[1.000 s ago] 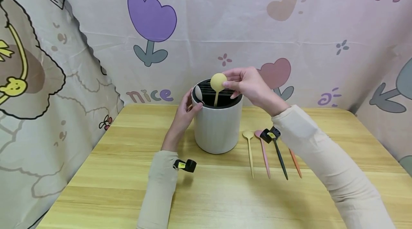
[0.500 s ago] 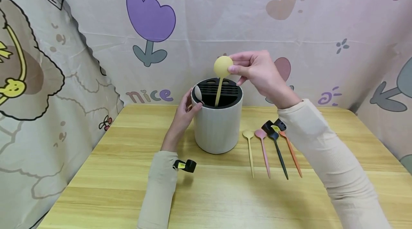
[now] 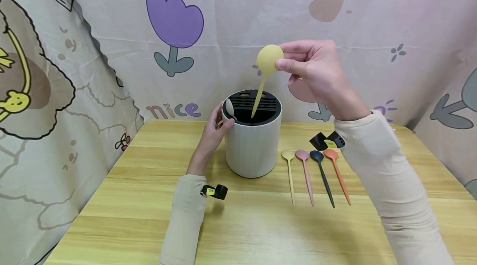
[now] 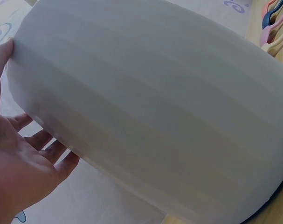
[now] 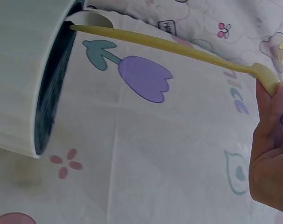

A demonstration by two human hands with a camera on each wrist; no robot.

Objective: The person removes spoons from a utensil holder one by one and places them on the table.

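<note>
My right hand (image 3: 316, 66) pinches a yellow spoon (image 3: 270, 60) by its bowl, thumb in front. The spoon's handle points down, its tip at the mouth of a white utensil holder (image 3: 251, 149) with a black slotted top (image 3: 257, 101). In the right wrist view the whole handle of the yellow spoon (image 5: 169, 45) shows, tip close to the rim. My left hand (image 3: 212, 138) grips the holder's left side near the rim, thumb toward the front. The left wrist view has the fingers (image 4: 41, 140) against its wall. A whitish spoon (image 3: 229, 107) stands inside the holder beside that thumb.
Right of the holder, a pale yellow spoon (image 3: 288, 155), a pink spoon (image 3: 302, 155), a dark blue spoon (image 3: 317, 156) and an orange spoon (image 3: 331, 155) lie side by side on the wooden table (image 3: 130, 215). A printed cloth (image 3: 238, 12) hangs behind.
My right hand has risen and moved right with the yellow spoon, drawing most of its handle up out of the holder. The left hand has stayed in place.
</note>
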